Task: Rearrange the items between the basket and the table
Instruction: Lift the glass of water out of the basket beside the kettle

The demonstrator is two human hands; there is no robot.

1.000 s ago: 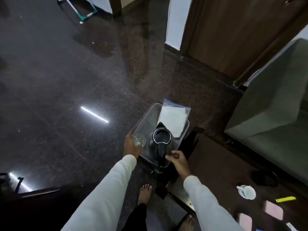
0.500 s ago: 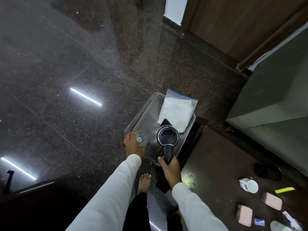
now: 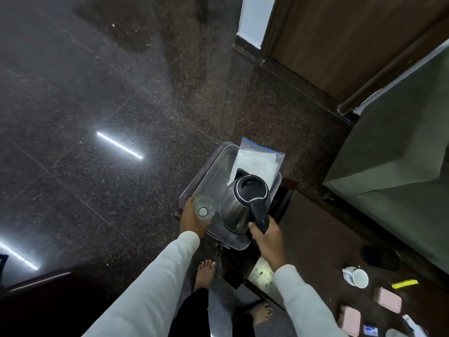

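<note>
A clear plastic basket [image 3: 213, 164] sits on a low stand beside the dark table [image 3: 323, 239]. A steel kettle [image 3: 239, 203] with a black lid and handle hangs tilted over the basket; my right hand [image 3: 266, 242] grips its handle. My left hand [image 3: 192, 218] holds a clear drinking glass [image 3: 204, 207] at the basket's left rim. A zip bag [image 3: 256, 159] with white contents leans in the basket's far end.
On the table at the right lie a white cup [image 3: 357, 277], a yellow marker [image 3: 404, 284], two pink cases [image 3: 387, 299], a black round object [image 3: 381, 257] and small packets. A grey sofa [image 3: 401, 154] stands beyond. My bare feet [image 3: 205, 273] are on the polished floor.
My right hand took hold of the kettle's handle and has lifted and tilted the kettle toward the right. The left hand keeps the glass at the basket's rim.
</note>
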